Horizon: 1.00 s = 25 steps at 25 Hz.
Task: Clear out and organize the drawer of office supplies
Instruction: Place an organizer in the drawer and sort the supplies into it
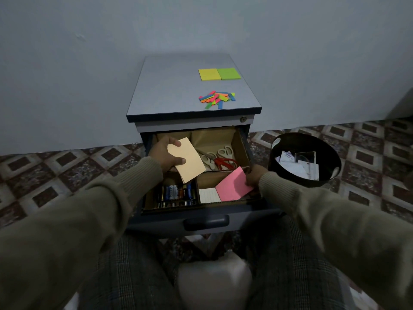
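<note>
Open drawer of a cabinet against a wall: left hand grips an orange pad above the batteries, right hand pinches a pink pad in the front-right compartment; sorting step, apparently, next needing each pad placed squarely.

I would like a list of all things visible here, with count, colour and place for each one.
cabinet: one, grey top, against the wall
drawer: one, dark front, pulled open
sticky note pads: two, yellow and green, side by side on the cabinet top
paper strips: a loose pile, mixed bright colours, cabinet top
scissors: three pairs, two pale and one red, rear right compartment
batteries: several, mixed colours, front left compartment
white pad: one, front right compartment
bin: one, black, on the floor right of the cabinet, papers inside
orange card: one, in the left hand's grip
pink card: one, in the right hand's grip
left hand: over the drawer
right hand: at the drawer's right edge
</note>
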Tool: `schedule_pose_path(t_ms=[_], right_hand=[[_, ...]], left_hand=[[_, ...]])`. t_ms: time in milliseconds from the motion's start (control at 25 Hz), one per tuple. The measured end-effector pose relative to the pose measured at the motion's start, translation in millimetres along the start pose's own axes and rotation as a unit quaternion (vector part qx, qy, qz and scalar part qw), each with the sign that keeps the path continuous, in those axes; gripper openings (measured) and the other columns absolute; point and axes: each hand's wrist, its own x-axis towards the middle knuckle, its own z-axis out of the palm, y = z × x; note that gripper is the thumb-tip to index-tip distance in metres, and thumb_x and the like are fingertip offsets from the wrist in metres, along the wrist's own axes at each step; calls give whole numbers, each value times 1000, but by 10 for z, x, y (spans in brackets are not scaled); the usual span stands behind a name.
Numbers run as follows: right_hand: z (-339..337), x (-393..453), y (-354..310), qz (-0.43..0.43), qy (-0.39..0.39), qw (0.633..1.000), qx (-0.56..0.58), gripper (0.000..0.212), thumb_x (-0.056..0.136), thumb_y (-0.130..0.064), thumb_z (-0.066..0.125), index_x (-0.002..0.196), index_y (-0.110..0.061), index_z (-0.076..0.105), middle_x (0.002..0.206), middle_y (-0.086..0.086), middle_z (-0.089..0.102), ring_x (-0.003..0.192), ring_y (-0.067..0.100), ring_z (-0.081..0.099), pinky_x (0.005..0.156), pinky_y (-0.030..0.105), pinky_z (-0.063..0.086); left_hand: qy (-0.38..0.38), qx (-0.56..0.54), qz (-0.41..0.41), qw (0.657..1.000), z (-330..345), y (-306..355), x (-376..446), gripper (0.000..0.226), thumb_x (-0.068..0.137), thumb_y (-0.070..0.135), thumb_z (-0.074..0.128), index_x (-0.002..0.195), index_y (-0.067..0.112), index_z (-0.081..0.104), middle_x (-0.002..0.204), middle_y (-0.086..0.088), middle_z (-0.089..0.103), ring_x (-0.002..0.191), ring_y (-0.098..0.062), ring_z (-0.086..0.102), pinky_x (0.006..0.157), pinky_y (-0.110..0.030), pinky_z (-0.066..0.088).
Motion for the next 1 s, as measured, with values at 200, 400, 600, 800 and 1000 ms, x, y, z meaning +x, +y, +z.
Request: schedule_pose_path(t_ms=[200, 400, 600, 800, 1000], right_hand=[[86, -52, 22, -72, 28, 991, -108, 45, 91, -3, 41, 134, -13, 33, 129, 19, 48, 118, 34, 50, 95, 40, 46], [59, -36, 47, -108, 21, 976, -186, 46, 89, 3, 39, 128, -20, 49, 131, 12, 49, 120, 29, 50, 96, 37, 45], [-1, -42, 1, -112, -11, 964, -242, 45, 92, -4, 47, 137, -13, 46, 138, 14, 46, 124, 27, 48, 98, 30, 42], [-4, 8, -51, -204, 6, 927, -315, 32, 93, -6, 47, 122, -12, 59, 127, 14, 55, 113, 27, 56, 95, 33, 47], [138, 29, -190, -379, -105, 839, -376, 45, 94, -22, 46, 138, -30, 42, 153, 1, 27, 131, 28, 37, 106, 34, 32]], left_hand=[[-4, -9, -8, 1000, 6, -3, 9, 42, 77, -8, 66, 107, 14, 48, 131, -12, 43, 116, -31, 47, 68, -35, 52], [-15, -9, -10, 1000, 14, -18, 16, 41, 76, -9, 66, 105, 15, 47, 130, -13, 44, 111, -30, 48, 62, -34, 52], [-27, 3, -8, 1000, -6, -20, 11, 43, 77, -7, 66, 109, 14, 48, 129, -11, 43, 103, -23, 45, 64, -35, 53], [-34, 0, 0, 999, 5, -25, -2, 43, 77, -6, 66, 111, 13, 48, 129, -12, 43, 109, -28, 46, 63, -32, 51], [-33, 12, 14, 999, -3, -91, 25, 41, 76, -4, 69, 104, 16, 47, 129, -10, 44, 115, -30, 45, 70, -30, 49]])
